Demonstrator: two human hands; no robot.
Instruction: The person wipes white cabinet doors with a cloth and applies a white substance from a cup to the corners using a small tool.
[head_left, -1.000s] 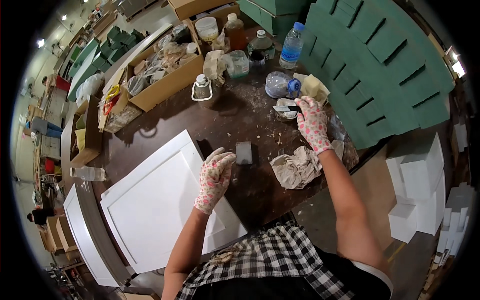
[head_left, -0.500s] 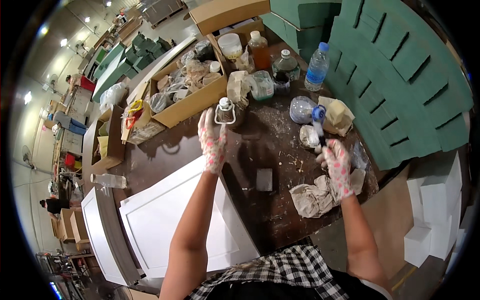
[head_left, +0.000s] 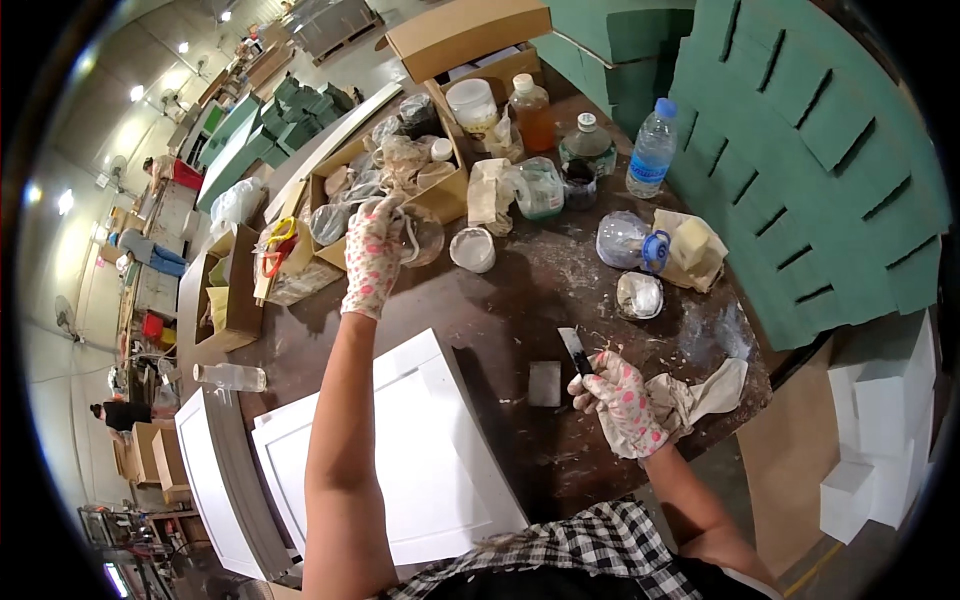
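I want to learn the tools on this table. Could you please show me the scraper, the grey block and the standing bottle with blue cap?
Scraper (head_left: 572, 347): head view, blade near the handle.
Grey block (head_left: 545, 384): head view, middle of its top.
Standing bottle (head_left: 651, 155): head view, mid-body.

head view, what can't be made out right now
In the head view:
black-handled blade: part of its handle, hidden by the right hand
clear bottle: its top, hidden by the left hand
larger white panel: a strip, behind the left forearm
plastic bags: contents too small to tell
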